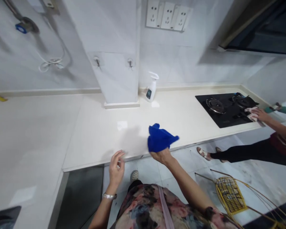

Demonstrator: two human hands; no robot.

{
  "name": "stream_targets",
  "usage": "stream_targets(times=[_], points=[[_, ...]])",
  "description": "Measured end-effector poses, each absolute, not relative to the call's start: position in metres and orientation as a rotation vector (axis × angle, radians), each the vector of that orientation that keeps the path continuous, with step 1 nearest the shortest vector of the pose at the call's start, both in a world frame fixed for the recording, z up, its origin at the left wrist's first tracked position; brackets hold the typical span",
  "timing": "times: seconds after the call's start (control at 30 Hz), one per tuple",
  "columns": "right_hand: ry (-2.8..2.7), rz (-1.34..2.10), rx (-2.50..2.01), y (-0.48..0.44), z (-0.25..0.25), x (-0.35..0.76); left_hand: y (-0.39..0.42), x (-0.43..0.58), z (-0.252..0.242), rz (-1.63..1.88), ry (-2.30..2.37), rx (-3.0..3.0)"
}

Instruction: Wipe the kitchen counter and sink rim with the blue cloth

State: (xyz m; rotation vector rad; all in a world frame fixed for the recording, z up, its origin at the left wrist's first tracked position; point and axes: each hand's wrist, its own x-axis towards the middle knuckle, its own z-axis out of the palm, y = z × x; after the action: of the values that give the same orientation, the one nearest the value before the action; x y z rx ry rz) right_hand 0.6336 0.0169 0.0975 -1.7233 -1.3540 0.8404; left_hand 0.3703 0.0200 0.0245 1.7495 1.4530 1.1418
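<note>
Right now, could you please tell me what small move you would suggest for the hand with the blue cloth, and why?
I would probably lower the blue cloth onto the white countertop: the right hand seems to hold it raised near the front edge, and the white spray bottle stands farther back, out of the way.

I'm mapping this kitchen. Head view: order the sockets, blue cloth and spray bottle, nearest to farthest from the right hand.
1. Blue cloth: held in the right hand.
2. Spray bottle: at the counter's back.
3. Sockets: up on the wall.
</note>
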Motion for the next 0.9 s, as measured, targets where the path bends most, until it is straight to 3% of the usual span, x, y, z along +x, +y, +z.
stream_targets(times=[0.2,0.37,0.57,0.9], points=[[-2.122,0.685,-1.811,0.042,0.049,0.574,0.05,0.277,0.012,1.296,1.825,1.744],[-2.064,0.453,-2.056,0.069,0.016,0.554,0.066,0.229,-0.012,1.301,1.968,1.761],[-2.269,0.321,-2.023,0.095,-0.016,0.554,0.083,0.228,-0.042,1.274,2.116,1.585],[-1.87,0.127,-2.274,0.224,-0.031,0.587,0.103,0.253,-0.035,1.145,2.662,1.204]])
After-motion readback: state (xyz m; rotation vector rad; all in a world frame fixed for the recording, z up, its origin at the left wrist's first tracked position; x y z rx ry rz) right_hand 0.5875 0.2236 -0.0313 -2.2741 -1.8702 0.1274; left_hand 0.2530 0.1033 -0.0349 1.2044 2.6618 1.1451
